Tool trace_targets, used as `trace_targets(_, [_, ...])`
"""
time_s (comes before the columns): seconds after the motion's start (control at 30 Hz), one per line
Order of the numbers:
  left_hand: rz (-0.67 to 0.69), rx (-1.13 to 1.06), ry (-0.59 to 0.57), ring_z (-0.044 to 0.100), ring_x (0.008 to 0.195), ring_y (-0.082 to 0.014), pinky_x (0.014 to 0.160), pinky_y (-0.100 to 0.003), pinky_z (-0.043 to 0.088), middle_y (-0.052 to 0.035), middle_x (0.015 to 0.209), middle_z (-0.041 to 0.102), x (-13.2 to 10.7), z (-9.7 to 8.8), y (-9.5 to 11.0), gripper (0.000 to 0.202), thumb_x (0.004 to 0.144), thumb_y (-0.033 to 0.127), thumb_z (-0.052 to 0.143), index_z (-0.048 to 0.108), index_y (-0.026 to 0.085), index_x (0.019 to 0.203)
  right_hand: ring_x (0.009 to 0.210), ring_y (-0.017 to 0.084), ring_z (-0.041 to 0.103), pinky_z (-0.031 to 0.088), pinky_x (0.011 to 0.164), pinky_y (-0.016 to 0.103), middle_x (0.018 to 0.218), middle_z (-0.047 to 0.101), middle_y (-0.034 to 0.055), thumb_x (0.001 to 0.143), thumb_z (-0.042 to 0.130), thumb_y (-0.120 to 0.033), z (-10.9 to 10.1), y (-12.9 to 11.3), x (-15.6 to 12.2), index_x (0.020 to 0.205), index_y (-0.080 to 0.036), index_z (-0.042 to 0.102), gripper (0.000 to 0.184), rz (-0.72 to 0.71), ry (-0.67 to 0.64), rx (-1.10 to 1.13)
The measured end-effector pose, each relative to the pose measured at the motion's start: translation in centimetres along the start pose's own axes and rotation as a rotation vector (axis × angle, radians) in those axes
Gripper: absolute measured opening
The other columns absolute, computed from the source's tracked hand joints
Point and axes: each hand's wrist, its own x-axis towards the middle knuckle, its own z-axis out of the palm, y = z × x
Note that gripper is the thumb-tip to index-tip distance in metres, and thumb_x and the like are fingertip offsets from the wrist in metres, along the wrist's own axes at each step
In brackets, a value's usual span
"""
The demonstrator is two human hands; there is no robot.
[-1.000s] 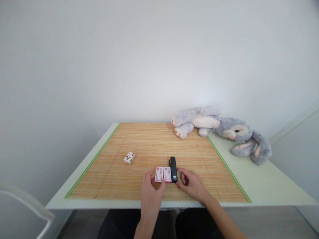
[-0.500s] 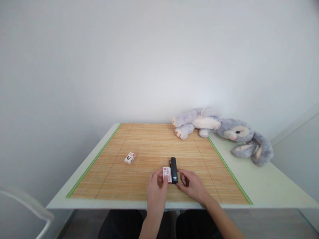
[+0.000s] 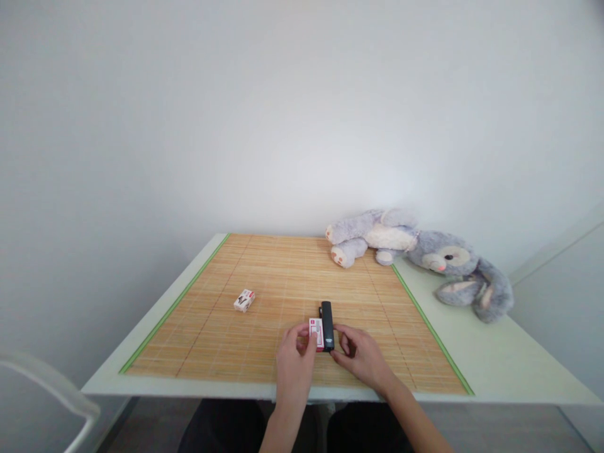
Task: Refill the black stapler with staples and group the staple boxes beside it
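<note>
Close to the front edge of the mat, my left hand (image 3: pixel 296 358) is closed on a small white box with red print (image 3: pixel 316 333), its thumb lying on the top face. That box stands right against the left side of a black stapler (image 3: pixel 327 327), which points away from me. My right hand (image 3: pixel 363 360) is closed at the stapler's right side, with thumb and forefinger at its near end and the other fingers curled. A second small white box with dark pictures (image 3: pixel 244 301) sits on the mat to the left, apart from both hands.
The bamboo mat (image 3: pixel 274 270) with green edging covers much of the pale table (image 3: pixel 500 352). A grey plush rabbit (image 3: pixel 391 239) lies along the back right, against the wall. A white curved bar (image 3: pixel 51 380) shows at lower left.
The view has shifted slightly. Both hands, the box and the stapler keep nearly the same places relative to each other, and both grips look unchanged.
</note>
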Motion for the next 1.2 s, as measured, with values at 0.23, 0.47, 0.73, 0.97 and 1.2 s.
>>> trace_targets(0.23, [0.035, 0.315, 0.448, 0.063, 0.102, -0.0269, 0.096, -0.045, 0.051, -0.0096, 0.115, 0.069, 5.8, -9.0, -4.8, 0.046, 0.097, 0.056, 0.053, 0.072, 0.021, 0.119, 0.063, 0.015, 0.057, 0.044, 0.070, 0.029, 0.068, 0.058, -0.0079, 0.083, 0.074, -0.034, 0.0, -0.2, -0.1, 0.131, -0.025, 0.066, 0.049, 0.018, 0.012, -0.007])
trace_targets(0.47, [-0.094, 0.264, 0.344, 0.069, 0.095, -0.0262, 0.092, -0.042, 0.054, -0.0098, 0.112, 0.077, 12.5, -13.5, -7.4, 0.049, 0.093, 0.057, 0.055, 0.074, 0.019, 0.118, 0.064, 0.015, 0.059, 0.045, 0.069, 0.029, 0.070, 0.060, -0.0072, 0.082, 0.076, -0.038, -0.2, -0.4, 0.0, 0.142, -0.024, 0.060, 0.063, 0.020, 0.001, -0.017])
trace_targets(0.73, [-0.047, 0.127, -0.009, 0.076, 0.088, -0.0234, 0.084, -0.035, 0.058, -0.0064, 0.096, 0.082, 15.0, -7.7, -7.5, 0.028, 0.084, 0.041, 0.072, 0.080, 0.020, 0.103, 0.069, 0.017, 0.061, 0.047, 0.071, 0.031, 0.074, 0.062, -0.0054, 0.081, 0.080, -0.047, -0.2, -0.5, -0.1, 0.153, -0.023, 0.051, 0.081, 0.069, 0.006, -0.049])
trace_targets(0.97, [-0.005, 0.001, -0.161, 0.077, 0.090, -0.0220, 0.084, -0.034, 0.060, -0.0092, 0.101, 0.082, 13.2, -1.1, -5.7, 0.025, 0.087, 0.034, 0.074, 0.079, 0.019, 0.107, 0.067, 0.018, 0.058, 0.044, 0.069, 0.030, 0.070, 0.059, -0.0055, 0.078, 0.083, -0.049, -0.1, -0.9, -0.1, 0.119, -0.025, 0.069, 0.049, 0.068, 0.025, -0.112])
trace_targets(1.2, [0.032, -0.042, -0.193, 0.077, 0.092, -0.0209, 0.087, -0.034, 0.060, -0.0092, 0.103, 0.081, 11.6, 0.7, -4.9, 0.023, 0.093, 0.032, 0.069, 0.078, 0.019, 0.109, 0.073, 0.022, 0.062, 0.047, 0.073, 0.032, 0.072, 0.062, -0.0026, 0.076, 0.084, -0.056, 0.2, -1.0, -0.1, 0.128, -0.024, 0.069, 0.063, 0.073, 0.056, -0.186])
